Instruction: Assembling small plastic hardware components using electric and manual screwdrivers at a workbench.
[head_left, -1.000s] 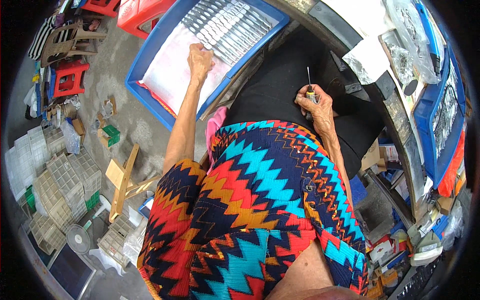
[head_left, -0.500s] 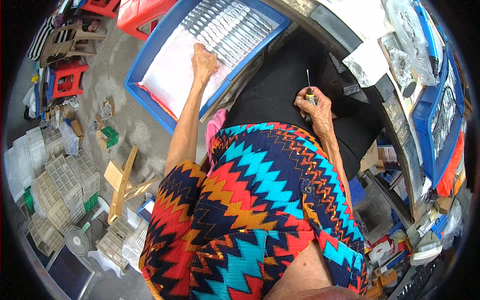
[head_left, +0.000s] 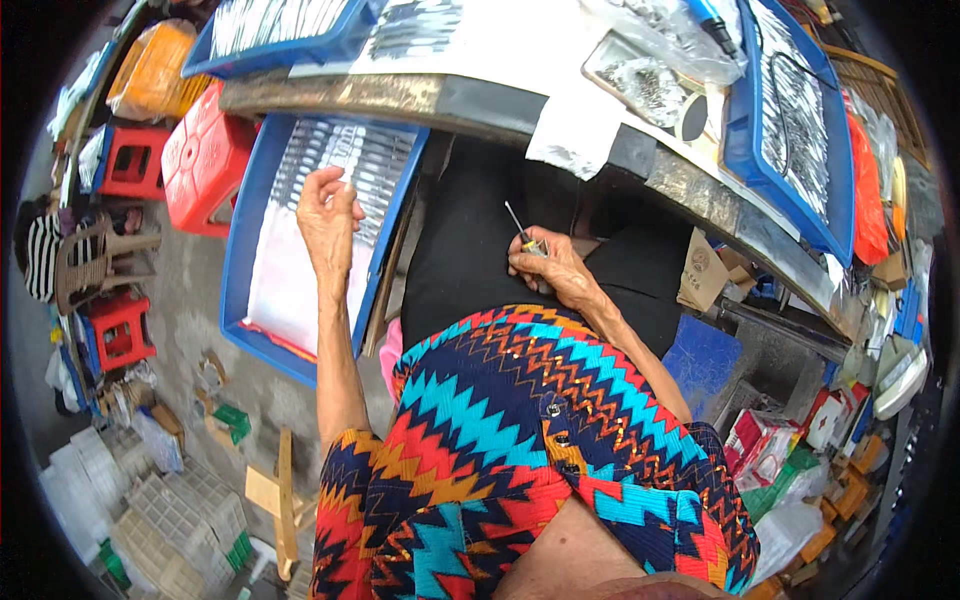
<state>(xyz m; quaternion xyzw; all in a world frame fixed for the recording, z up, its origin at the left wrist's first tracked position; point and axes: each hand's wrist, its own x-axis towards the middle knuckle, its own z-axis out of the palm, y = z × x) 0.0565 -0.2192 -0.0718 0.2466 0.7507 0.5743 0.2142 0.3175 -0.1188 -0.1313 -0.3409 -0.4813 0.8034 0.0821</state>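
My left hand (head_left: pixel 328 222) hovers over a blue tray (head_left: pixel 232 270) on my left, fingers loosely bent and apart, with nothing visible in them. Rows of slim grey metal tools (head_left: pixel 385 160) fill the tray's far part, and a pinkish-white sheet (head_left: pixel 285 290) covers its near part. I cannot make out whether my fingertips touch the tools. Above my lap, my right hand (head_left: pixel 558 270) is closed around the handle of a small screwdriver (head_left: pixel 514 218). Its thin shaft points up and to the left; the palm partly hides its yellow-and-black handle.
A worn worktable edge (head_left: pixel 480 105) curves across the front. On it are another blue tray (head_left: pixel 365 20), a tray with dense metal pieces (head_left: pixel 840 215), a tape roll (head_left: pixel 692 118) and a hanging white sheet (head_left: pixel 570 140). Red stools (head_left: pixel 200 165) stand left of my tray.
The view has swung, bringing more of the worktable in. My left hand has lifted from the sheet beside the tools, its fingers looser. My right hand still holds the screwdriver, now tilted further left.
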